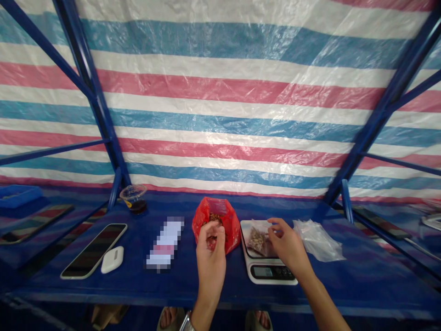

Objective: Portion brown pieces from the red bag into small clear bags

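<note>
Your left hand [211, 271], contents unclear, overhung the red bag [233, 226] while your right hand [288, 244] pinched the clear bag [258, 240], ideally lightly.

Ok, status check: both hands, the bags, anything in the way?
Left hand over red bag, grip unclear. Right hand holds edge of small clear bag on scale. No obstruction visible.

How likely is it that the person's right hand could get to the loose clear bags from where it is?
Quite likely, yes. The right hand is at the small bag on the scale, and the clear bags lie just beside it, with nothing visible between.
</note>
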`<state>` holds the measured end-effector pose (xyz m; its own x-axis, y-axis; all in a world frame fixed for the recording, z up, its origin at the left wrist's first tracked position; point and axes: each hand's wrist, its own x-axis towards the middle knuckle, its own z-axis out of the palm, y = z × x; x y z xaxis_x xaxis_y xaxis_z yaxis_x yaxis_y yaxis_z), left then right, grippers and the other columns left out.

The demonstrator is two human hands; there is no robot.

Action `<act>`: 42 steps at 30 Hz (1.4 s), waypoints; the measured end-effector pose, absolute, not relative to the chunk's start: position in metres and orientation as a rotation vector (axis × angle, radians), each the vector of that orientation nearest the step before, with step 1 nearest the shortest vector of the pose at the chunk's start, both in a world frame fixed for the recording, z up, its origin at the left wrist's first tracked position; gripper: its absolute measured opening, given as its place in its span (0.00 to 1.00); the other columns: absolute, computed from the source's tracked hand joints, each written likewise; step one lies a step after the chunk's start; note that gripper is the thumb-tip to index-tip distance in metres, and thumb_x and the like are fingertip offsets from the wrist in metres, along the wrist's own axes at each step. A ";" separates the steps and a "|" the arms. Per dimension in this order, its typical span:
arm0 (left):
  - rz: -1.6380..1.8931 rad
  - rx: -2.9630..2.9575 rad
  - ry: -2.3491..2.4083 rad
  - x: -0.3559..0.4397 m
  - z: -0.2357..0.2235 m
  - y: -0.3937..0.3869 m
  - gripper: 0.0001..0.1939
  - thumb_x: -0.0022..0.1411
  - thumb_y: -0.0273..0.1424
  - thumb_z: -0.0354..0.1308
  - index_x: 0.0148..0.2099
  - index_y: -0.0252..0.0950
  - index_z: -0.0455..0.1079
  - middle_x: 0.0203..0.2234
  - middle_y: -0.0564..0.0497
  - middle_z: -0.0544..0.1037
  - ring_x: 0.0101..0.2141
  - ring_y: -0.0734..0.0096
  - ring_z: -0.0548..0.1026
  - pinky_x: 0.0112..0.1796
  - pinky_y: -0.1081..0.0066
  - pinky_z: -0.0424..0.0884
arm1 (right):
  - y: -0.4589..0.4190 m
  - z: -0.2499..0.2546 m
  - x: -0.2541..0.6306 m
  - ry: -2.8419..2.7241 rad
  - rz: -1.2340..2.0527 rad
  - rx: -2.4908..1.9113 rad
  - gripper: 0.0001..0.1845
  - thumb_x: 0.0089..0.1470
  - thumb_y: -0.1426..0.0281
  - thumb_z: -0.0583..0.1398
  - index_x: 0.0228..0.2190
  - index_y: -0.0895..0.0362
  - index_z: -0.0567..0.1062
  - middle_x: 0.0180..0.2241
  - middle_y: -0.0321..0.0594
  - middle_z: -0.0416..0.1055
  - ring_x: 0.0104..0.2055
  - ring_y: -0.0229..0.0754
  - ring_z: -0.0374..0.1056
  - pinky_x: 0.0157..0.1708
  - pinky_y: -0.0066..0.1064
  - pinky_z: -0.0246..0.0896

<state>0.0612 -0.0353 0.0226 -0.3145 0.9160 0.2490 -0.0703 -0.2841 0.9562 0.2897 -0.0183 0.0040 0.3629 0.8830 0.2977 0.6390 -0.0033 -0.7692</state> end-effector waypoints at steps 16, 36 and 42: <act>1.634 1.164 1.100 0.060 0.020 -0.036 0.24 0.61 0.54 0.63 0.43 0.36 0.74 0.38 0.46 0.80 0.38 0.64 0.78 0.40 0.70 0.74 | -0.019 0.001 0.308 -1.117 -0.016 -1.734 0.25 0.55 0.57 0.54 0.42 0.59 0.81 0.41 0.53 0.80 0.39 0.53 0.72 0.44 0.44 0.65; 1.642 1.199 1.143 0.061 0.024 -0.037 0.24 0.59 0.54 0.63 0.40 0.36 0.76 0.35 0.47 0.80 0.36 0.63 0.79 0.40 0.68 0.75 | -0.017 -0.007 0.309 -1.231 -0.051 -1.753 0.24 0.60 0.56 0.53 0.41 0.57 0.82 0.38 0.50 0.78 0.38 0.51 0.71 0.44 0.42 0.64; 1.586 1.214 1.126 0.066 0.024 -0.040 0.25 0.60 0.55 0.63 0.39 0.37 0.75 0.28 0.51 0.77 0.30 0.68 0.75 0.33 0.72 0.72 | -0.016 -0.013 0.305 -1.343 -0.035 -1.880 0.27 0.61 0.49 0.54 0.36 0.56 0.83 0.33 0.48 0.74 0.37 0.51 0.72 0.41 0.40 0.65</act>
